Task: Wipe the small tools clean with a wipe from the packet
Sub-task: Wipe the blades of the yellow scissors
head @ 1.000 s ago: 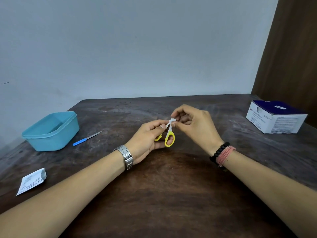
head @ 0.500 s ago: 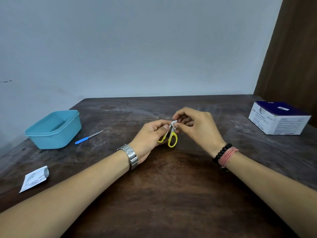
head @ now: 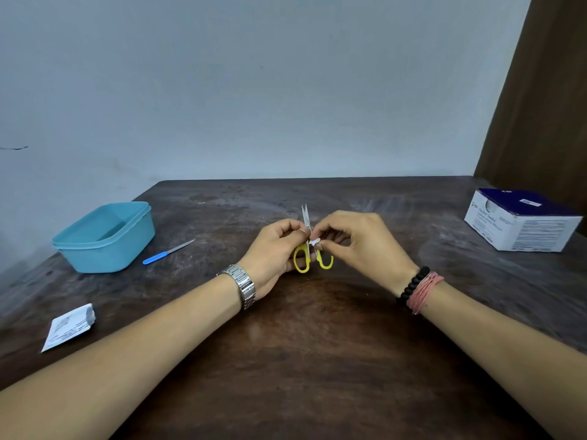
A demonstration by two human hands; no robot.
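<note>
Half the wipe point(head: 315, 242) hides under fingers point(head: 320, 231).

Blue tub point(head: 104, 239), dark wooden table point(head: 317, 360)

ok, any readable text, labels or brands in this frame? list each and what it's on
Nothing can be read with confidence.
White and navy cardboard box: printed lines and a small logo on its sides, a white sticker on its lid, all too blurred to read.
Torn white foil wipe packet: dark print, too small to read.
Yellow-handled small scissors, blue-handled nail file, light blue plastic tub: no markings visible.
</note>
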